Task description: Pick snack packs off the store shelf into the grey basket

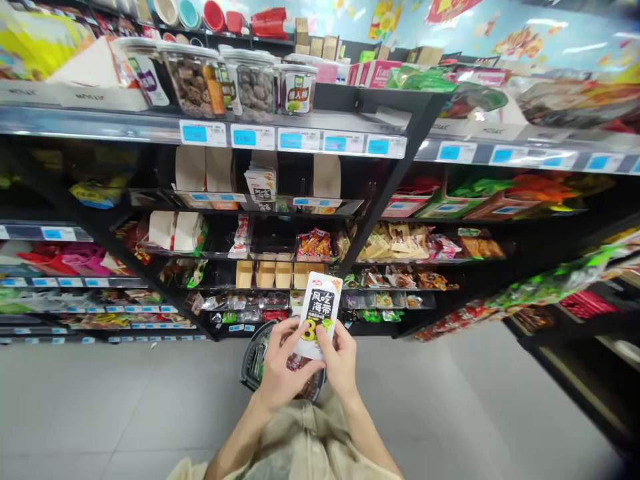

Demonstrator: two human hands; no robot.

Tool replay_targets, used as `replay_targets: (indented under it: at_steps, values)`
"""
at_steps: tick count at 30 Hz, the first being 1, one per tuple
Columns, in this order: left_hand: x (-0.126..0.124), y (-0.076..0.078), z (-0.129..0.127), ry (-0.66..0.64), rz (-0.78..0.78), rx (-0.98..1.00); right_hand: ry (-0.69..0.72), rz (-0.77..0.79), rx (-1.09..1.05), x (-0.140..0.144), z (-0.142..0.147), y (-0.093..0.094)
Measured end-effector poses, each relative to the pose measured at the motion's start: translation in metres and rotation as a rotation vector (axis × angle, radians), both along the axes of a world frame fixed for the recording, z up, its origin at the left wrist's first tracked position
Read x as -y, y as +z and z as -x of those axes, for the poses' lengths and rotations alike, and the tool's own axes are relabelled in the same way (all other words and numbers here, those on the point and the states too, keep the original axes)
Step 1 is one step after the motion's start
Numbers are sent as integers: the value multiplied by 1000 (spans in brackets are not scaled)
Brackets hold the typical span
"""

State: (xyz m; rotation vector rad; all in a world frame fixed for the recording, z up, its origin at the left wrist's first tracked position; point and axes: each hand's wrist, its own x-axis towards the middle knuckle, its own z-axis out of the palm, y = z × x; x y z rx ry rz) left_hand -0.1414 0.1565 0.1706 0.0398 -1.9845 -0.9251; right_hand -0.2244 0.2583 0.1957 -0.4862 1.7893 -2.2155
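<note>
A white snack packet (320,300) with black Chinese lettering and a large yellow "3" is held upright between both hands. My left hand (280,370) grips its lower left side, with the thumb across the bottom. My right hand (343,363) holds the lower right side, its thumb pressed on the front. Below the packet, partly hidden by my hands, a dark shopping basket (249,353) contains several packaged items. Similar white packets (261,181) stand in a shelf compartment ahead.
Black shelving (395,193) with blue-marked price labels runs across the front. Lidded jars (250,83) stand on its upper shelf. Wrapped snacks (315,245) fill lower bins. Another shelf unit (565,360) borders the right side. Grey tiled floor (125,400) lies around me.
</note>
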Motion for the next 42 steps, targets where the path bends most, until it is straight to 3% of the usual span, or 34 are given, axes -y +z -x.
replay_targets:
  at_steps: [3, 7, 10, 14, 16, 18, 20, 22, 24, 27, 30, 33, 37, 39, 42]
  values:
    - [12, 2, -6, 35, 13, 19, 19, -57, -116, 15, -1, -3]
    - [28, 0, -8, 9, -6, 89, 76, -164, -540, 25, -2, -7]
    - [37, -3, -9, -127, -376, 192, 107, -186, -762, 29, -6, -5]
    - [49, -8, -8, -313, -954, 163, 55, -212, -811, 38, -18, -2]
    - [54, -10, -8, -388, -1119, 117, 60, -220, -799, 42, -24, -3]
    - [58, -12, -8, -415, -1182, 103, 91, -229, -774, 46, -28, -6]
    - [59, -14, -10, -368, -1122, 123, 110, -239, -722, 49, -30, -8]
    - [60, -16, -13, -258, -943, 190, 124, -239, -618, 51, -29, -12]
    - [60, -20, -16, -106, -649, 198, 144, -228, -472, 52, -25, -17]
    - [60, -29, -21, 137, -140, -10, 221, -210, -239, 50, -14, -27]
    - [59, -40, -27, 276, 141, -130, 314, -236, -64, 48, 0, -35]
    - [59, -52, -32, 261, 246, -101, 349, -252, 23, 50, 11, -35]
    - [67, -73, -31, 105, 361, -45, 425, -253, -3, 53, 26, -22]
    - [73, -88, -28, 33, 413, -43, 429, -262, -103, 52, 39, -8]
    - [77, -112, -28, -3, 494, 8, 290, -254, -307, 53, 70, 26]
